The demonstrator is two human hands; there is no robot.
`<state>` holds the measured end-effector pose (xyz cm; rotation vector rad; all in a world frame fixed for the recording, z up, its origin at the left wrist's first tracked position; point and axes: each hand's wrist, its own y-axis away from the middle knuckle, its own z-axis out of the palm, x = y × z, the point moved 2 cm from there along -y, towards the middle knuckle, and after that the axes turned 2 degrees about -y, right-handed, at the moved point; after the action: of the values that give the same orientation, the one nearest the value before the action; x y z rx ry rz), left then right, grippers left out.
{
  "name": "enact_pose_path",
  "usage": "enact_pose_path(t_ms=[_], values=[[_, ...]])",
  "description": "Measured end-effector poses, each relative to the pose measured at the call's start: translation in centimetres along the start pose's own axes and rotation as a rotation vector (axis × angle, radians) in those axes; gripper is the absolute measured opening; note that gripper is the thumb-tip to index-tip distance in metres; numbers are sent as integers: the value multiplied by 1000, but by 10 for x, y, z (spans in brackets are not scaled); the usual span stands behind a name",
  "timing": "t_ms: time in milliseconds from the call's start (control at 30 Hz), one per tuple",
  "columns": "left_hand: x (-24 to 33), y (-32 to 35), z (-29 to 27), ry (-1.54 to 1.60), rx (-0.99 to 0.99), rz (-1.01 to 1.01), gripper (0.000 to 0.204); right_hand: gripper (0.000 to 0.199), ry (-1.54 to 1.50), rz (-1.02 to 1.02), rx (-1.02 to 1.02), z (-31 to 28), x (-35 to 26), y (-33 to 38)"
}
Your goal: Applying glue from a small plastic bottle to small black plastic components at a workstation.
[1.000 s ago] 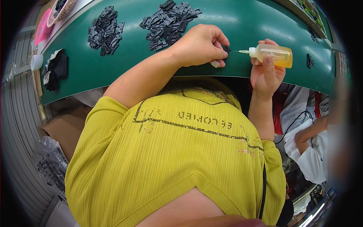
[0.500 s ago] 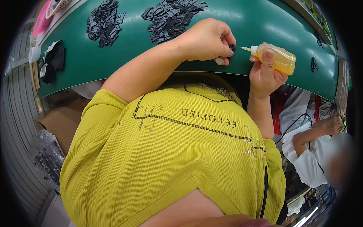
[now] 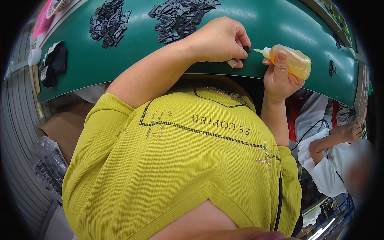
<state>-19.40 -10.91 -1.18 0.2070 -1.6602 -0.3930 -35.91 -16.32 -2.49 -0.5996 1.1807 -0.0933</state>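
Note:
Above the near edge of the green table (image 3: 132, 66), my left hand (image 3: 224, 42) pinches a small black part (image 3: 247, 50), mostly covered by the fingers. A pale wrap shows on one of its fingertips. My right hand (image 3: 282, 78) is wrapped round a soft squeeze bottle (image 3: 297, 65) of yellowish liquid with a white cap. The bottle lies tilted on its side, its narrow nozzle pointing left at the black part. Between nozzle tip and part a small gap shows.
Two heaps of flat black plastic pieces, a left heap (image 3: 108, 24) and a larger middle heap (image 3: 180, 20), lie at the far side. A black cloth (image 3: 55, 64) rests at the left edge. Small black parts (image 3: 333, 68) lie at right. A co-worker in white (image 3: 328, 172) sits at right.
The bottle has shifted very slightly left and is turned a little in my right hand. My left hand keeps its pinch on the black part.

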Motion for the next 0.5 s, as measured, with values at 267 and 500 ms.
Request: enact_pose_path(t_ms=[267, 500], values=[[-1, 0, 0, 1, 3, 9, 22, 10, 26, -20, -11, -1, 1, 0], [2, 0, 1, -6, 2, 9, 21, 10, 16, -25, 5, 0, -1, 1]])
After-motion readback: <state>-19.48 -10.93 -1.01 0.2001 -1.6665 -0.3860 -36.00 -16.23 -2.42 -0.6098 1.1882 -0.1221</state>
